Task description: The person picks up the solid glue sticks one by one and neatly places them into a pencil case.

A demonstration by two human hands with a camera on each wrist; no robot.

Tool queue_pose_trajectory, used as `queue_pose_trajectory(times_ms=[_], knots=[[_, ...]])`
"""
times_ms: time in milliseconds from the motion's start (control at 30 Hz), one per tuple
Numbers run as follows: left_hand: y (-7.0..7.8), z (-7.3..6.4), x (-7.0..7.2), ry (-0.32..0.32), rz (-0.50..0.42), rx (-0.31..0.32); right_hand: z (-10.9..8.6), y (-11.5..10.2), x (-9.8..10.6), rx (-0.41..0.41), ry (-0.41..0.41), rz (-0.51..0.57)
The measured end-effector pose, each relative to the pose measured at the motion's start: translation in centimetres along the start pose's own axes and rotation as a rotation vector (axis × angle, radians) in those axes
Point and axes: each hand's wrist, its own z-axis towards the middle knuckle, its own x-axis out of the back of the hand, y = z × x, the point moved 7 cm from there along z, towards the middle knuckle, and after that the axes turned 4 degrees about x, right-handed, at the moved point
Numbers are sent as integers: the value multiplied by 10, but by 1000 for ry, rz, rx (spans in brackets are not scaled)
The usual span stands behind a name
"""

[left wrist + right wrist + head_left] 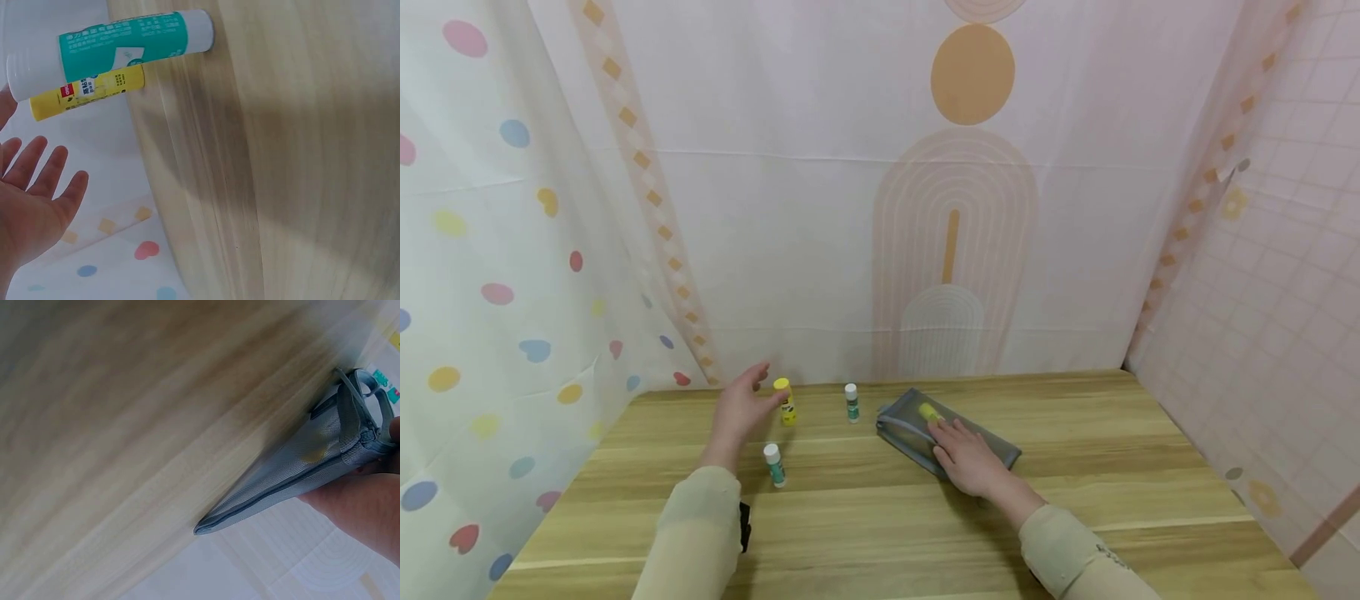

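My left hand (745, 412) has its fingers spread beside an upright yellow glue stick (787, 410); whether the thumb touches it I cannot tell. In the left wrist view, the fingers of that hand are extended behind a green-and-white glue stick (125, 50). This one (776, 468) stands nearer the front, close to my left wrist. Another green-and-white glue stick (852, 404) stands to the right of the yellow one. My right hand (973, 462) rests with extended fingers on a grey mesh zip pouch (902, 423). A yellow item (929, 412) shows at its fingertips, apparently through the mesh.
The wooden table (865, 533) meets a patterned cloth backdrop (797, 250) at its far edge. Dotted cloth (490, 333) hangs on the left and checked cloth (1285, 333) on the right. A loop strap (369, 394) sits at one end of the pouch.
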Motion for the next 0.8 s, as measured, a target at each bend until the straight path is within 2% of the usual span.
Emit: queue_pose_trajectory(times_ms=[267, 500, 800], knots=[[-3, 3, -2, -15, -100, 41, 0, 1, -1, 3, 0, -1], [-8, 5, -10, -65, -99, 71, 0, 2, -1, 6, 3, -3], [-11, 6, -15, -83, -85, 76, 0, 3, -3, 7, 0, 1]])
